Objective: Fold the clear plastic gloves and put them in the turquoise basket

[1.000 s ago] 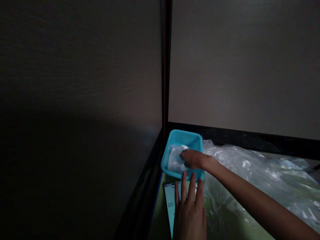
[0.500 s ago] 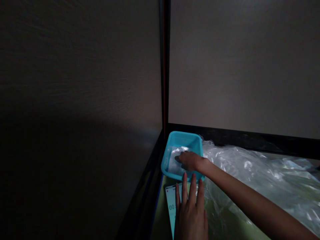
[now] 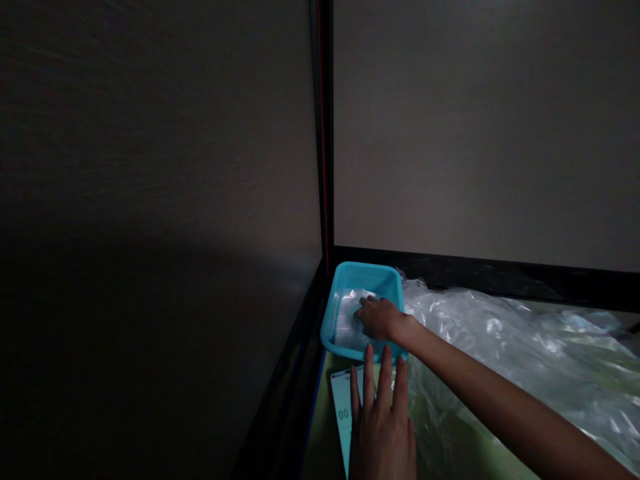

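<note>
A turquoise basin [image 3: 329,320] stands in the corner, with crinkled clear plastic [image 3: 349,319] lying inside. My right hand [image 3: 379,317] reaches into it from the right, its fingers bent down at the plastic; whether they grip any of it cannot be made out. Just in front of the basin, my left hand [image 3: 383,427] is spread flat with its fingers apart, partly over a phone [image 3: 343,408] that shows digits on a pale screen.
A large heap of clear plastic sheeting [image 3: 500,340] spreads over the green surface [image 3: 435,433] on the right. A dark panel [image 3: 175,233] rises on the left, and a grey panel [image 3: 480,133] at the back.
My right hand has shifted slightly inside the basin, its fingers a little higher. The plastic under it has changed shape. My left hand stays in place.
</note>
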`<state>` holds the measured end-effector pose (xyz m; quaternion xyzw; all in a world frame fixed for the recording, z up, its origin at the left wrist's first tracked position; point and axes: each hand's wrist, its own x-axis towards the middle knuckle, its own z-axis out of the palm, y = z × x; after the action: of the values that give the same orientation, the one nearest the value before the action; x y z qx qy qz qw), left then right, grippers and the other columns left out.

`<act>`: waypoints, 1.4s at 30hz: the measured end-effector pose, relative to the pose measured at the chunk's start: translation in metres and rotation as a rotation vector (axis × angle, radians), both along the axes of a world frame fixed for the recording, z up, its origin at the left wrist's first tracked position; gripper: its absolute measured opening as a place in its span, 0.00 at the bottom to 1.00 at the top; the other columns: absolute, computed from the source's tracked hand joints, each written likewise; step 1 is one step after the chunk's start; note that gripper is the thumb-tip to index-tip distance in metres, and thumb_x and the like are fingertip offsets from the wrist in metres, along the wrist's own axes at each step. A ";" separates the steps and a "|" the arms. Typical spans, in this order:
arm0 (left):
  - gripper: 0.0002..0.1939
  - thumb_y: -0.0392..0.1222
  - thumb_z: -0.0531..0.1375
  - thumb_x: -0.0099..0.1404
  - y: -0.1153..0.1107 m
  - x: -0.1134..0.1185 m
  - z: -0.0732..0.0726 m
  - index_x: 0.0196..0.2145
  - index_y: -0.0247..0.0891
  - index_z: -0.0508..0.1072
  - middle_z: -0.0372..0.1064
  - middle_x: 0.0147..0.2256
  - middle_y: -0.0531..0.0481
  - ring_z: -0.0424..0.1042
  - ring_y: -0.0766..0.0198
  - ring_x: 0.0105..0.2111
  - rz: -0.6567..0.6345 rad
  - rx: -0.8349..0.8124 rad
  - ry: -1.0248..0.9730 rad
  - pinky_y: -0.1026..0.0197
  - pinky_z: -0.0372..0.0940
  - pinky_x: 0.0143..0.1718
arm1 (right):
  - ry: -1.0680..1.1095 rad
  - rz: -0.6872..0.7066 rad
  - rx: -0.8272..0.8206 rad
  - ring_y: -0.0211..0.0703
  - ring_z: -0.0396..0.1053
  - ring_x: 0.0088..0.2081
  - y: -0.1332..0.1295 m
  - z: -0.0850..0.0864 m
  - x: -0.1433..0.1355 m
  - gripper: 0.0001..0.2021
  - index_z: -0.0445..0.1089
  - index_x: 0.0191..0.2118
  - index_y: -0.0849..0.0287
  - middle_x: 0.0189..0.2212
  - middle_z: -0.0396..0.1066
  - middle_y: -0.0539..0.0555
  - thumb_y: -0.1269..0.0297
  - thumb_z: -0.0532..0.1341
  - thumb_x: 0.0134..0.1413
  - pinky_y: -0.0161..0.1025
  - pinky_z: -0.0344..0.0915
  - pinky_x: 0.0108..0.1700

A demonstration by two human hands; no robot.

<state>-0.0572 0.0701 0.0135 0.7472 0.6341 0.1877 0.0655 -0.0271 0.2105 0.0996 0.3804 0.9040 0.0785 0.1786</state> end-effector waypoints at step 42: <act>0.44 0.24 0.50 0.45 0.002 0.003 -0.010 0.61 0.40 0.50 0.34 0.63 0.50 0.34 0.42 0.62 0.025 0.103 -0.020 0.33 0.47 0.55 | 0.178 0.082 -0.172 0.58 0.65 0.50 0.002 -0.008 0.006 0.20 0.67 0.49 0.67 0.54 0.62 0.67 0.59 0.59 0.53 0.47 0.64 0.47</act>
<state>-0.0545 0.0723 0.0033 0.7397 0.6323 0.2283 0.0309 -0.0210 0.2121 0.0914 0.3317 0.9346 -0.0261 0.1261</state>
